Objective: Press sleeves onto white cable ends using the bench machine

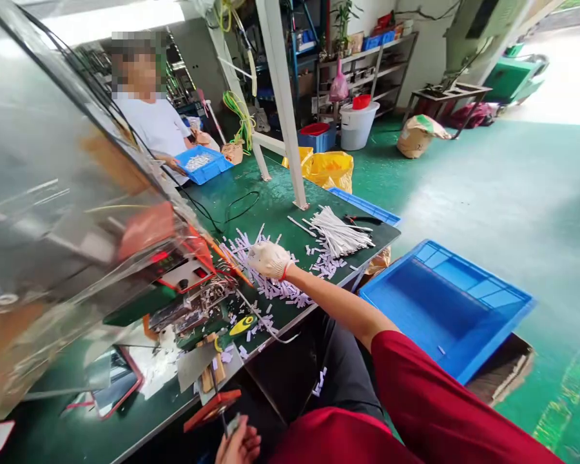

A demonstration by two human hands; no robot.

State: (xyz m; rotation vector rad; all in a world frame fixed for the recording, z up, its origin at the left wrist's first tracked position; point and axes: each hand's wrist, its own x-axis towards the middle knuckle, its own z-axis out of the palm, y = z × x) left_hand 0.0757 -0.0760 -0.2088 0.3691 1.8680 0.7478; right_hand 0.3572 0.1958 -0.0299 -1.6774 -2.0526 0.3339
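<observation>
My right hand (269, 259), in a white knitted glove with a red cuff, rests on a heap of small pale lilac pieces (285, 291) on the green table; its fingertips are hidden. At the bottom edge, my bare left hand (241, 442) is closed, its fingers curled around something small that I cannot make out. Just above it sits an orange-red plate (212, 410) with a thin metal rod. A bundle of long white strips (341, 232) lies right of the heap. Between the hands is a yellow-and-green handled tool (242, 325).
A machine with a red-framed control panel (186, 276) stands left, behind clear sheeting. A large blue tray (425, 306) is at my right. Across the table, a person in a white shirt (149, 125) holds a blue bin (203, 165). A metal post (285, 103) rises from the table.
</observation>
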